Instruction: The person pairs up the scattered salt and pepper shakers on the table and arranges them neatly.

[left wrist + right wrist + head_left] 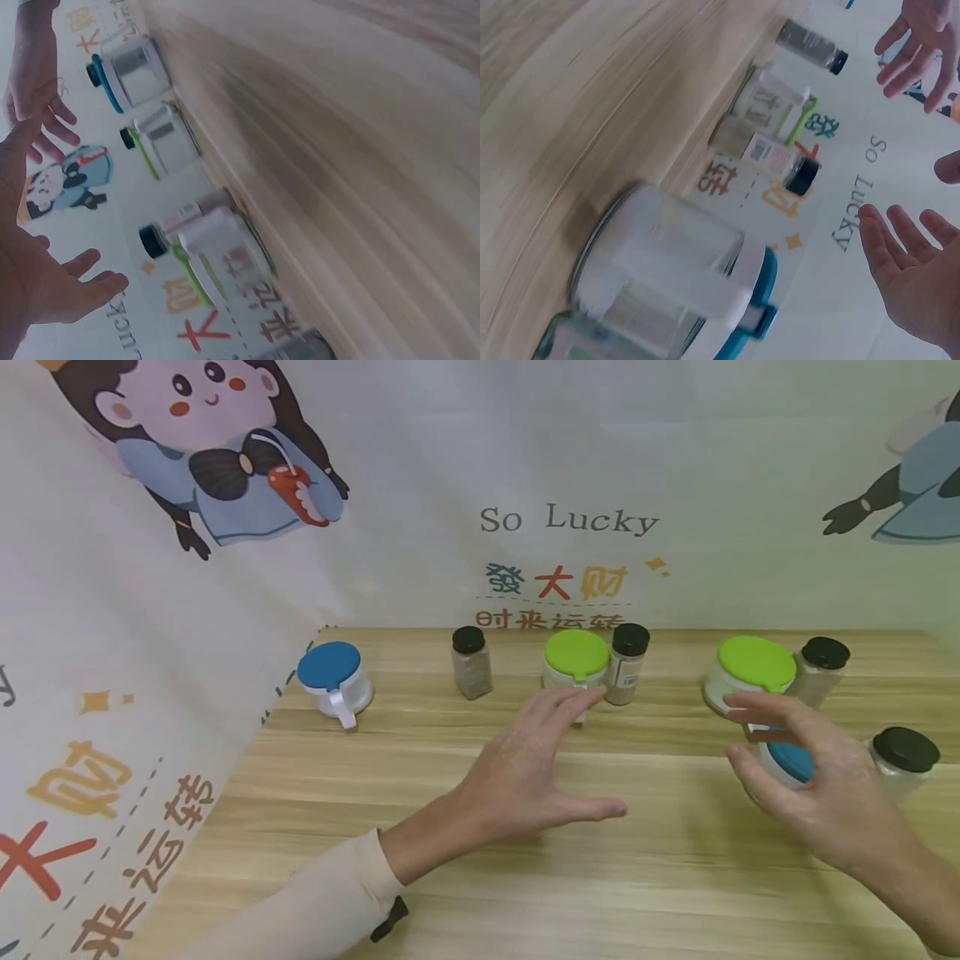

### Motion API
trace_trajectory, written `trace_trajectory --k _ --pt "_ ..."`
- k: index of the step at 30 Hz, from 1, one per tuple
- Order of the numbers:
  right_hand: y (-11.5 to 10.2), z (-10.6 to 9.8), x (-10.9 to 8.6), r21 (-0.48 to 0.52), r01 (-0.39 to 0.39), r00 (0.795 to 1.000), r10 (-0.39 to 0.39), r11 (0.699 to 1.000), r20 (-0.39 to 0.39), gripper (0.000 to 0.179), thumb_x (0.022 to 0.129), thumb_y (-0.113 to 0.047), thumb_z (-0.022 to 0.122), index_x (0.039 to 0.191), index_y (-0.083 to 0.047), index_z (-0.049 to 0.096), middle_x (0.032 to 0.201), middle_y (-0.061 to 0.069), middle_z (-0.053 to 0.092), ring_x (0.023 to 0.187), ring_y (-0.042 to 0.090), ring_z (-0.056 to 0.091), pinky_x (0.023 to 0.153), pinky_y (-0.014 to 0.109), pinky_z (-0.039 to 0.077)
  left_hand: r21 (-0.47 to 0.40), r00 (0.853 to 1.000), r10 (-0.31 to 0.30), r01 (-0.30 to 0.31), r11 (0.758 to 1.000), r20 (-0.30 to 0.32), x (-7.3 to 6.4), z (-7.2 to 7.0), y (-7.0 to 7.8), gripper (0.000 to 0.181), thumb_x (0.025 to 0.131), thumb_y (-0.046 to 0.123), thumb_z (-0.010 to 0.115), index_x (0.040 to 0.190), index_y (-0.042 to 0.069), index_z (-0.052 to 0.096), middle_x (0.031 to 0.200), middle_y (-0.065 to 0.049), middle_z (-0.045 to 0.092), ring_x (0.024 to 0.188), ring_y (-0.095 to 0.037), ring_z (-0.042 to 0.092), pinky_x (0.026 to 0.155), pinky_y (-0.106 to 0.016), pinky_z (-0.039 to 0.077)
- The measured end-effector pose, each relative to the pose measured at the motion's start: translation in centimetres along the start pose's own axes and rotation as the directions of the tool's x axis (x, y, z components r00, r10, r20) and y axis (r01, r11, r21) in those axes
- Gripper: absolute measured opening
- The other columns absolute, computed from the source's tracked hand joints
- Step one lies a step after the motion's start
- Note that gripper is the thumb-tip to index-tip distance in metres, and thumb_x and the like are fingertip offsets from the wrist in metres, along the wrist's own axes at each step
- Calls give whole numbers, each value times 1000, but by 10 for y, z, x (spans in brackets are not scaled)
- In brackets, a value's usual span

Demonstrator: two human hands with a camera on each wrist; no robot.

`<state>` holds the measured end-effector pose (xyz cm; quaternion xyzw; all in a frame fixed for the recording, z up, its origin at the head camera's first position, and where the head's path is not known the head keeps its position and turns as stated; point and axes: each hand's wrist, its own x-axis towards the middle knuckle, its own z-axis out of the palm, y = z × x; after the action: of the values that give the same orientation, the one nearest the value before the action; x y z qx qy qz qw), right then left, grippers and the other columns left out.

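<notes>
My left hand hovers over the middle of the table, fingers and thumb spread apart and holding nothing. Beyond its fingertips stands a white-handled seasoning jar with a green lid, beside a black-capped spice bottle. On the right, my right hand is in the air with its fingers loosely bent and nothing in its grasp. It partly covers a blue-lidded seasoning jar in the head view; the right wrist view shows that jar's white handle close up. Behind it sits another green-lidded jar.
A blue-lidded jar stands at the far left, with a spice bottle to its right. Two more black-capped bottles, one at the back and one nearer, stand at the right. A printed cloth hangs behind the wooden table.
</notes>
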<state>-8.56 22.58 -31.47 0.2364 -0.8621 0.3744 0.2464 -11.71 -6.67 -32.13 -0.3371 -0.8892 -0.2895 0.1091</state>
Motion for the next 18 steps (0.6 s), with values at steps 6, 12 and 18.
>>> trace_trajectory --k 6,12,18 --pt "-3 10 4 -13 -6 999 6 1000 43 63 84 6 78 140 -15 60 123 -1 65 110 -1 56 91 11 40 30 986 25 -21 999 -165 -18 -14 -28 100 73 58 87 153 16 42 150 -4 46 140 -18 38 101 -47 48" --pt "-6 23 12 27 -63 987 59 998 148 54 93 -6 74 143 -15 56 125 7 66 110 0 56 89 11 42 61 964 -37 56 997 -265 -39 -39 -66 93 76 47 89 151 11 45 150 -9 48 141 -27 39 111 -50 37" --pt "-12 40 28 135 -106 974 76 985 212 43 99 -9 67 142 -12 56 128 6 64 113 10 59 90 16 46 164 925 -212 273 948 -314 -60 -73 -123 89 80 40 86 152 10 42 150 -14 43 140 -35 34 108 -60 35"
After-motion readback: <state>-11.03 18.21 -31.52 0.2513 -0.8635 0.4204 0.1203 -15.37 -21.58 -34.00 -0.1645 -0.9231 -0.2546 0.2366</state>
